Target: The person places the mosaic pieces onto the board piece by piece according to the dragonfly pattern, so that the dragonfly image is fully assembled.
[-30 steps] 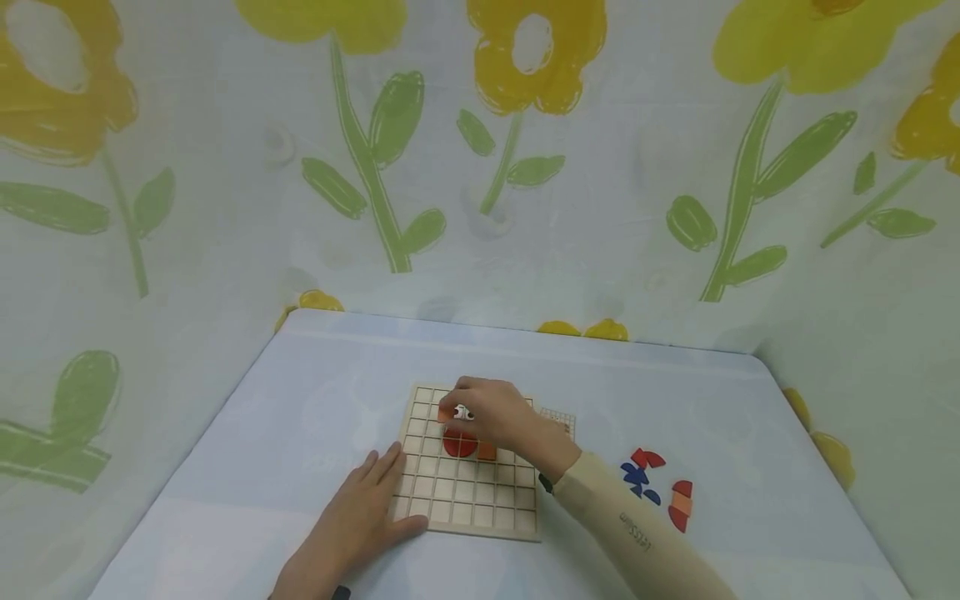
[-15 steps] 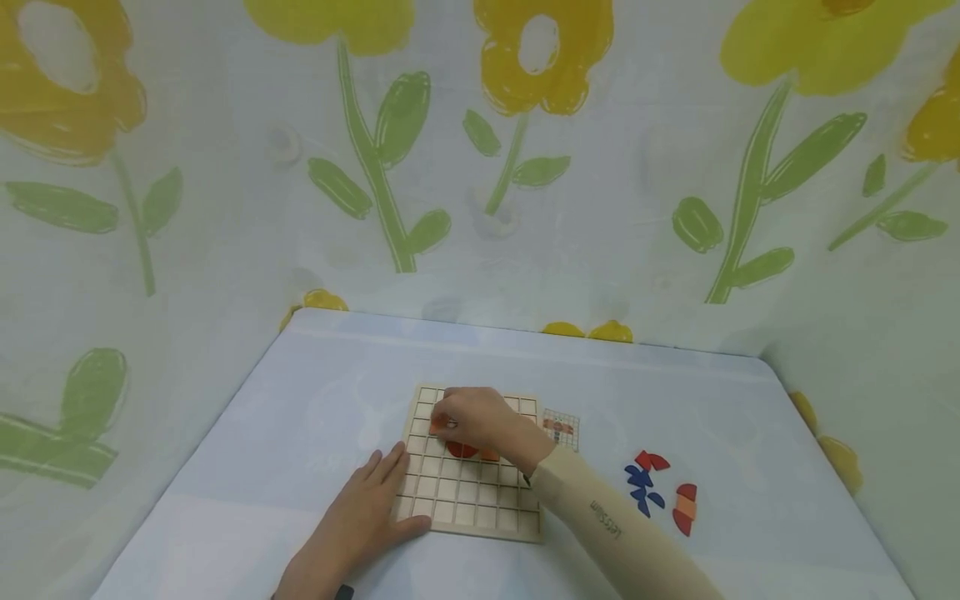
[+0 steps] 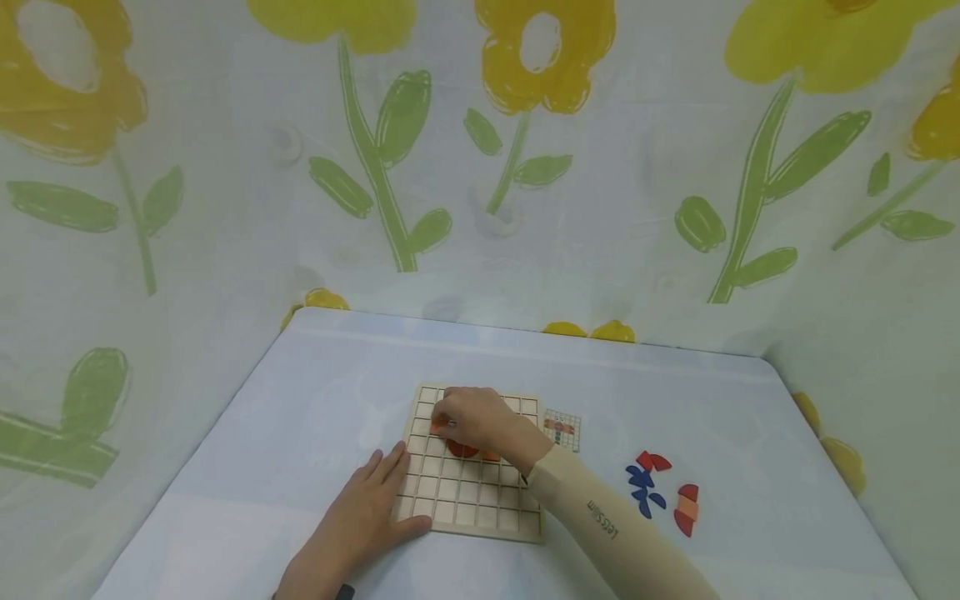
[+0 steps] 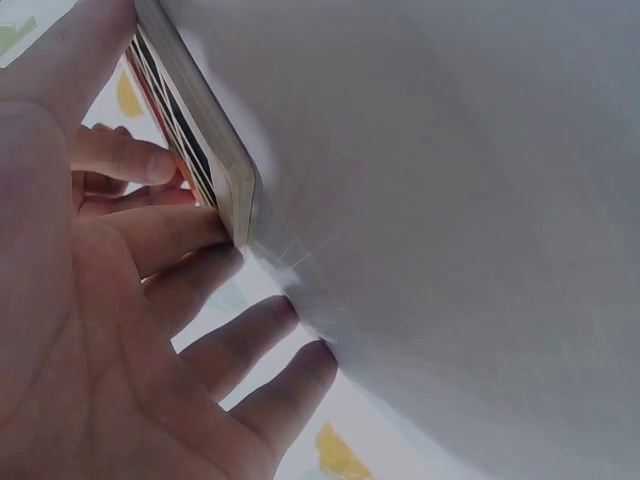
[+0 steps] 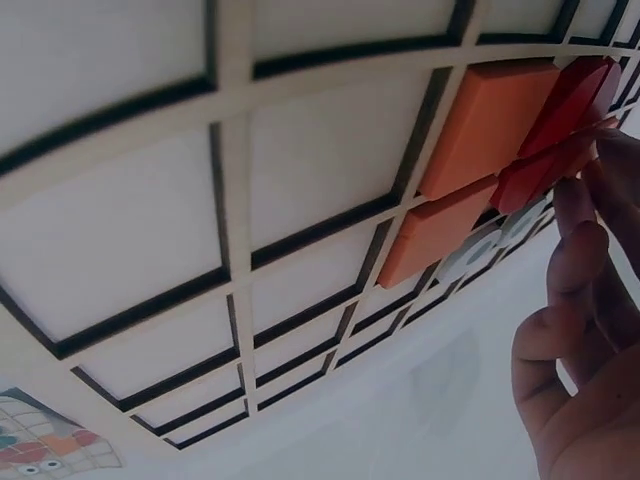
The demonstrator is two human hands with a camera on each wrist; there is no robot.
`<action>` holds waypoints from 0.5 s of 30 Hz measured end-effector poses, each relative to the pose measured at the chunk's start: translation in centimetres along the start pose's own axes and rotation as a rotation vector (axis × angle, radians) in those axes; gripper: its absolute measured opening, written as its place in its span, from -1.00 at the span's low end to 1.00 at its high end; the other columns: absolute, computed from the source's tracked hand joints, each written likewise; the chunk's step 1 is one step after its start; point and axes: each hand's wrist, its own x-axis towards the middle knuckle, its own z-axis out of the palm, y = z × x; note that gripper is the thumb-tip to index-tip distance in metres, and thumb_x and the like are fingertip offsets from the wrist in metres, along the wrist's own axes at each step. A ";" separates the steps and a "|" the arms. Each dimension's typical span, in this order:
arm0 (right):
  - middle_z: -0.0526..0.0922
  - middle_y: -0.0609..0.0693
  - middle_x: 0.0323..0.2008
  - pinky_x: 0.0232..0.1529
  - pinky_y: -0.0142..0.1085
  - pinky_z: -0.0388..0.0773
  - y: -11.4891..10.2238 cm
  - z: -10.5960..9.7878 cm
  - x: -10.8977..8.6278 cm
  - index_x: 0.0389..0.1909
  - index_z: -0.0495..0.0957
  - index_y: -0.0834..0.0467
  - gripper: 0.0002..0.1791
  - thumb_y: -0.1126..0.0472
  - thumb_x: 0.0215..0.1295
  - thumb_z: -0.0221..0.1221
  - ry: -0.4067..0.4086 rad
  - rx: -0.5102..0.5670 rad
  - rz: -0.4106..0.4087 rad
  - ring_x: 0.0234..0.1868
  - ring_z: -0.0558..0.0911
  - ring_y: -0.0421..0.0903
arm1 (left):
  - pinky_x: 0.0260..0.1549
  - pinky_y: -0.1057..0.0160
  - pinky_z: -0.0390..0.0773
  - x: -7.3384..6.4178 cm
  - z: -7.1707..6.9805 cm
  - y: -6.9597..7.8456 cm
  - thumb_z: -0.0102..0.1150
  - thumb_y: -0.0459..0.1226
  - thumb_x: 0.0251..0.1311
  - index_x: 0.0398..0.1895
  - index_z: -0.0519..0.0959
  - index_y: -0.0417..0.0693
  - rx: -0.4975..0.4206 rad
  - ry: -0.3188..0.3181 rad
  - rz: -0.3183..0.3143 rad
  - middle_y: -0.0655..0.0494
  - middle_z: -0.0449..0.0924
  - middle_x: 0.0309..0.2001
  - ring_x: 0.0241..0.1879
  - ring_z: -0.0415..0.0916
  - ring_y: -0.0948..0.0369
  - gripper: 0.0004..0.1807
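Observation:
A wooden grid board lies flat on the table. Along its left side and near corner my left hand is spread, fingers straight, the thumb by the front edge; the left wrist view shows fingertips touching the board's edge and the tabletop. Over the board's upper left, my right hand pinches an orange square tile between thumb and fingers, low at the cells. Red quarter-round tiles, orange square tiles and white eye tiles sit in cells beside it, partly hidden by the hand in the head view.
A small gridded picture card lies right of the board. Farther right are loose blue tiles, red tiles and an orange square tile. A flower-printed cloth surrounds the table.
My right hand has moved slightly left and down with the orange tile, lowering it to the cells, then stayed there. The picture card is more exposed. My left hand has stayed on the board.

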 end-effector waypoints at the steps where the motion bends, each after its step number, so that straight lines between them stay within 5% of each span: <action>1: 0.64 -0.27 -0.19 -0.22 -0.40 0.63 0.0 0.0 0.0 -0.08 0.75 -0.15 -0.81 -0.06 0.38 0.30 0.002 -0.001 0.001 -0.23 0.59 -0.35 | 0.44 -0.19 0.17 0.0 0.0 0.0 0.34 0.28 0.09 0.49 0.28 -0.30 0.000 -0.004 -0.002 -0.12 0.13 0.56 0.50 0.07 -0.24 0.10; 15: 0.65 -0.23 -0.15 -0.31 -0.46 0.59 -0.5 -0.5 -0.4 0.03 0.72 -0.12 -0.74 -0.06 0.40 0.27 0.069 -0.003 -0.014 -0.27 0.58 -0.35 | 0.44 -0.19 0.19 0.1 0.0 -0.1 0.34 0.28 0.10 0.48 0.29 -0.31 0.008 0.001 0.010 -0.12 0.14 0.55 0.49 0.09 -0.24 0.09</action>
